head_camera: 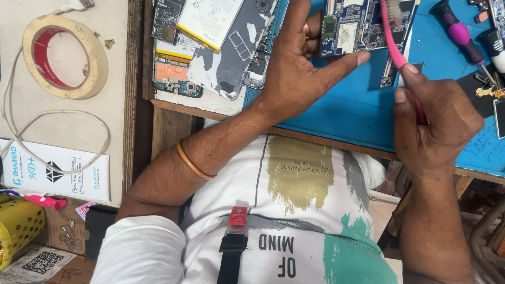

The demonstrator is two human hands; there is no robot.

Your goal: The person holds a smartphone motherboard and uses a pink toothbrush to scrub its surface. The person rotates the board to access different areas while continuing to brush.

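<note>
Blue matting (pixel 342 110) covers the table where the work goes on, with a paler worktop off to the left carrying a roll of tape (pixel 64 57) and a white cable (pixel 58 131).

On the mat, a blue circuit board (pixel 350 26) lies at the far edge of the view. The left hand (pixel 294 68) steadies it: the thumb stretches out flat along the board's near edge, and the fingers curl over the board's left side, so the hand pins rather than clamps it. The right hand (pixel 436 121) is closed around the handle of a pink brush (pixel 397 47), whose shaft runs up and to the left until its bristled head sits over the board's upper right part; whether the bristles actually touch it cannot be made out.

The board looks thin, light and stiff, but fragile, with small parts dotted across its face. It is probably best held by its bare edges, as the left hand does, without pressing on the components. The brush is light and slim, likely a little flexible, and suits a grip low on the handle.

Left of the board lie opened phones (pixel 221 47). A purple screwdriver (pixel 460 34) rests on the mat to the right, apart from both hands.
</note>
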